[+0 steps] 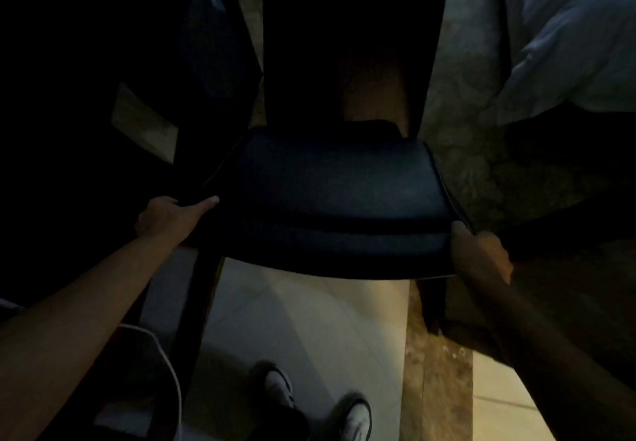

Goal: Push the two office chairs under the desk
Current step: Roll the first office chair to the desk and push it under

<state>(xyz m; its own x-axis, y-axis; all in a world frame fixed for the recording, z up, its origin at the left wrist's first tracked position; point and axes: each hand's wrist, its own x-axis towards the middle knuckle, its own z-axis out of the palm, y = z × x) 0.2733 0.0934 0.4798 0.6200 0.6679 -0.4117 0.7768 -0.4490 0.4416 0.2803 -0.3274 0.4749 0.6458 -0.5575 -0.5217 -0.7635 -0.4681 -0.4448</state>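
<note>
A dark padded chair [340, 193] fills the middle of the dim view, its backrest [354, 27] toward the far side and its seat toward me. My left hand [172, 215] grips the seat's left edge, thumb on top. My right hand [478, 255] grips the seat's right front corner. A second dark chair or piece of furniture [213, 45] stands close on the left, mostly lost in shadow. I cannot make out a desk in the darkness.
White bedding [578, 34] lies at the upper right. A patterned rug [481, 165] covers the floor to the right, pale tiles [292, 320] lie below the seat. My feet in white shoes [320, 402] stand near the bottom. A white cord [165, 358] curves at lower left.
</note>
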